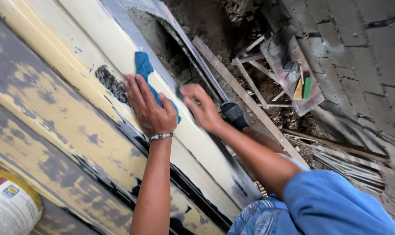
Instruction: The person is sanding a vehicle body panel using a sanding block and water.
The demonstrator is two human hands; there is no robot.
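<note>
My left hand [148, 106] lies flat on a large car body panel [54, 113] that is covered with cream-yellow filler and grey sanded patches. It presses a blue cloth [143, 65] against the panel, and the cloth sticks out beyond the fingers. A beaded bracelet sits on that wrist. My right hand [201, 106] is blurred by motion at the panel's right edge, fingers curled against the surface. Whether it holds anything is unclear. A dark bare patch [110, 82] shows on the panel just left of my left hand.
A paint can [10, 204] stands at the bottom left. My foot in a dark sandal [234, 114] rests on dirt ground beside a long wooden plank [249, 102]. A small wooden bench [289, 69] carries a tin and yellow and green blocks. A block wall [363, 52] rises on the right.
</note>
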